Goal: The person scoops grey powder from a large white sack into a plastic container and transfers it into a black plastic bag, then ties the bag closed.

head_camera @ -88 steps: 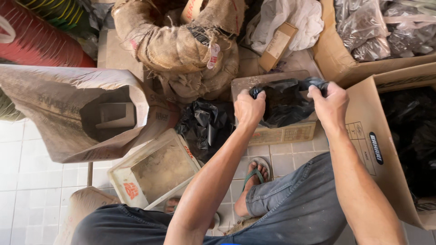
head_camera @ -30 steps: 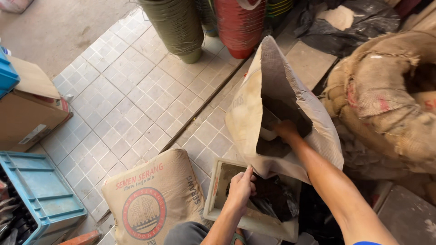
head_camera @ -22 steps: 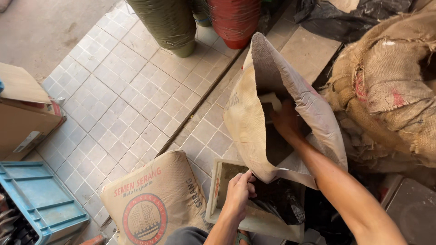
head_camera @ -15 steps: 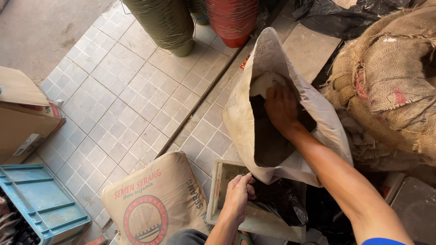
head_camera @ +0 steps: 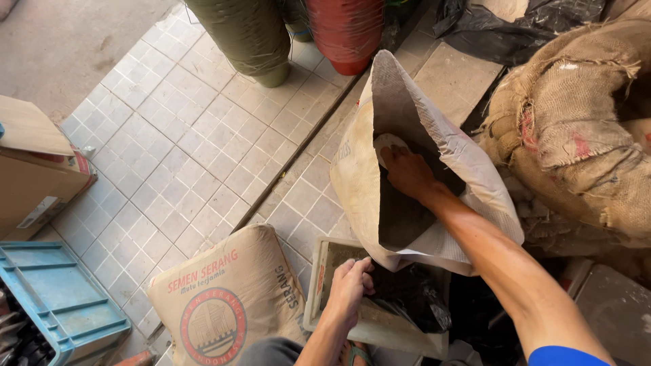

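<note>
Paper sack [head_camera: 434,156], grey-tan, stands open on the tiled floor [head_camera: 196,149] with its mouth tilted toward the camera. Right hand [head_camera: 407,173] is now deeper inside than half a second ago, fingers curled around a pale scoop-like object [head_camera: 390,144]; grip is partly hidden, appears closed. Left hand [head_camera: 349,288] has stayed on the rim of the shallow tray [head_camera: 319,285] below the sack, fingers folded over a black plastic bag [head_camera: 413,298]. Printed sack [head_camera: 224,305] lies beside the tray; burlap bundle [head_camera: 576,129] to the right.
</note>
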